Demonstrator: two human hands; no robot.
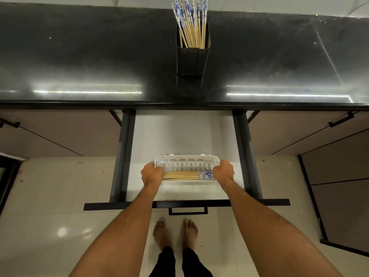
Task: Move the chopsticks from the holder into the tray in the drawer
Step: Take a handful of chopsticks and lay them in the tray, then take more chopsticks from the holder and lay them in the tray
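A dark square holder (192, 58) stands on the black countertop and holds several bamboo chopsticks (191, 23) with blue-and-white tops, upright. Below, the drawer (183, 140) is pulled out, white inside. A white slotted plastic tray (186, 161) lies in it, with several chopsticks (185, 175) lying flat along its near side, patterned ends to the right. My left hand (151, 173) grips the tray's left end. My right hand (223, 171) grips its right end.
The glossy black countertop (99, 62) spans the view above the drawer. Dark drawer rails (121, 156) run on both sides, and the drawer front carries a black handle (187, 211). Cabinet doors flank the drawer. My bare feet (175, 232) stand on the pale tiled floor.
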